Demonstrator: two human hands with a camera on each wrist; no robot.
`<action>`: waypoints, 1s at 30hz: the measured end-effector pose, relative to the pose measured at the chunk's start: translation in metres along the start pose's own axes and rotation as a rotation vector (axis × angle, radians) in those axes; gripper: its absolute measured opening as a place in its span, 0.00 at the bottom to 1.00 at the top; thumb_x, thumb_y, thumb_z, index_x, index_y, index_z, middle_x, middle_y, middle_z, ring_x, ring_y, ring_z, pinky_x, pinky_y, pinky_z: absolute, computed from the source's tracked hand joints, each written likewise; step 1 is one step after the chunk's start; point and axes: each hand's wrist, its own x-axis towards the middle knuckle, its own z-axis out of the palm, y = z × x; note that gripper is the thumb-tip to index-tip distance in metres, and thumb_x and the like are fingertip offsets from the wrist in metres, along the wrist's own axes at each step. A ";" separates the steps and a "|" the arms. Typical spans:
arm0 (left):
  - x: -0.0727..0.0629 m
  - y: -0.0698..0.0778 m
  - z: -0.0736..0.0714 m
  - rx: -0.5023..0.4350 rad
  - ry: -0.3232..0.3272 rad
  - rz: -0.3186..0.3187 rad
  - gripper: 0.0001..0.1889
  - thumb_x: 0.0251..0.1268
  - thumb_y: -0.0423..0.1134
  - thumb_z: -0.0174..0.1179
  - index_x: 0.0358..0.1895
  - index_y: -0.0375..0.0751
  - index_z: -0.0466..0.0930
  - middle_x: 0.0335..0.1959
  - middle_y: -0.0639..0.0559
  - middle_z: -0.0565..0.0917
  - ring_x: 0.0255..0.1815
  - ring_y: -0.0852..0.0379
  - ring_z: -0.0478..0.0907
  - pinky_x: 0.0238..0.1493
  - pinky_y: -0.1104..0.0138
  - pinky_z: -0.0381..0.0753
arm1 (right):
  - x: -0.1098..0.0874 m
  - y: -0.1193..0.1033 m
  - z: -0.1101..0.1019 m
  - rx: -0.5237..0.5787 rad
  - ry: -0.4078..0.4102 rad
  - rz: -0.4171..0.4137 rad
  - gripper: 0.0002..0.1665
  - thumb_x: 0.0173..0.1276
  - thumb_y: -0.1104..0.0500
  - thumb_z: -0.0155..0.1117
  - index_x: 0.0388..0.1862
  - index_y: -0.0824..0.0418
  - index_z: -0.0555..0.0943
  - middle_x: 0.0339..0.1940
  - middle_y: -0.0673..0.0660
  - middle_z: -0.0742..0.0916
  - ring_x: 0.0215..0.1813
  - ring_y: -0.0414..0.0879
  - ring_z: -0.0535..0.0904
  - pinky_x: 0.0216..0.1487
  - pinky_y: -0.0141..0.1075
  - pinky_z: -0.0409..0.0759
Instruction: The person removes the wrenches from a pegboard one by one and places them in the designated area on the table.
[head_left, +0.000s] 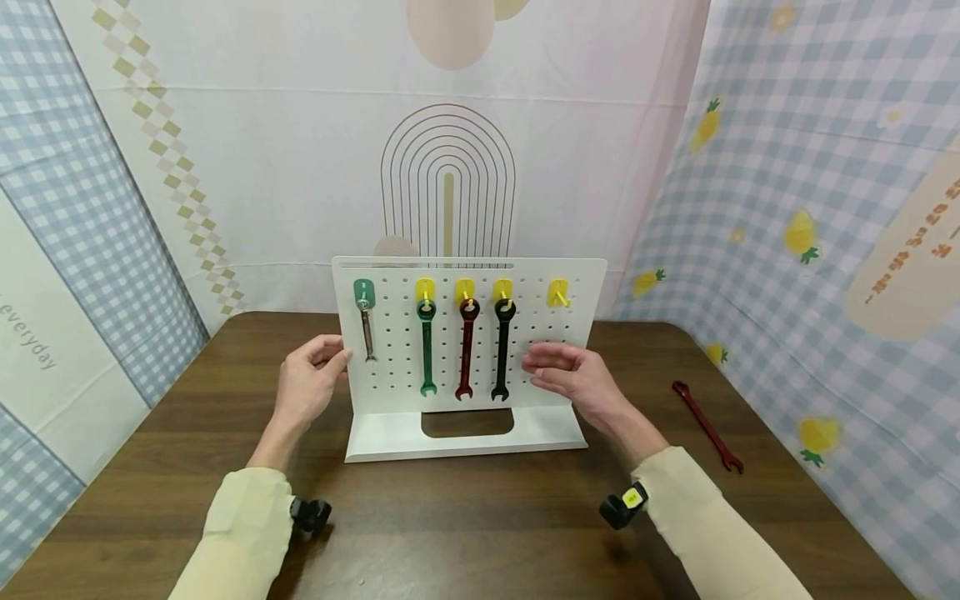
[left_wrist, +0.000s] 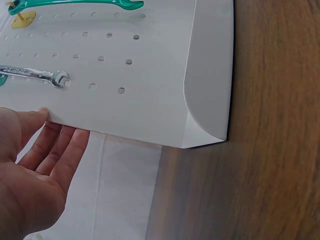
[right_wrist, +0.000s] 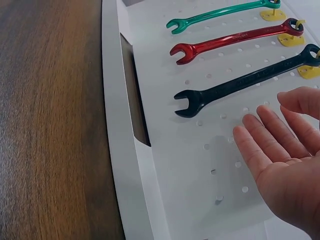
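Note:
A white pegboard stand stands upright on the table. My left hand pinches its left edge, thumb in front and fingers behind, as the left wrist view shows. In front of the board's right part is my right hand, fingers extended and holding nothing. From left to right hang a small silver wrench on a green hook, then a green wrench, a red wrench and a black wrench on yellow hooks. The rightmost yellow hook bears nothing.
Another red wrench lies on the brown wooden table, right of the stand. Patterned cloth hangs behind the table and along both sides.

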 end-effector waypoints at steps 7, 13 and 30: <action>0.000 0.000 0.000 0.004 0.001 -0.005 0.12 0.79 0.36 0.63 0.57 0.32 0.84 0.49 0.32 0.88 0.35 0.68 0.83 0.37 0.80 0.85 | 0.001 -0.002 0.003 0.010 -0.007 0.007 0.30 0.74 0.73 0.63 0.74 0.74 0.71 0.69 0.71 0.83 0.63 0.47 0.87 0.64 0.41 0.86; 0.000 0.000 0.000 0.002 0.000 -0.001 0.12 0.79 0.36 0.62 0.56 0.32 0.84 0.49 0.32 0.88 0.34 0.67 0.83 0.37 0.79 0.85 | 0.002 -0.004 0.006 0.013 -0.009 0.004 0.31 0.74 0.72 0.64 0.74 0.72 0.71 0.71 0.70 0.81 0.65 0.47 0.86 0.65 0.41 0.85; 0.000 0.001 -0.001 0.003 -0.007 -0.005 0.12 0.79 0.37 0.63 0.56 0.33 0.84 0.49 0.32 0.88 0.34 0.66 0.84 0.37 0.79 0.85 | 0.008 0.001 0.011 0.002 -0.070 -0.080 0.33 0.74 0.78 0.56 0.77 0.73 0.67 0.75 0.74 0.75 0.72 0.58 0.80 0.65 0.41 0.85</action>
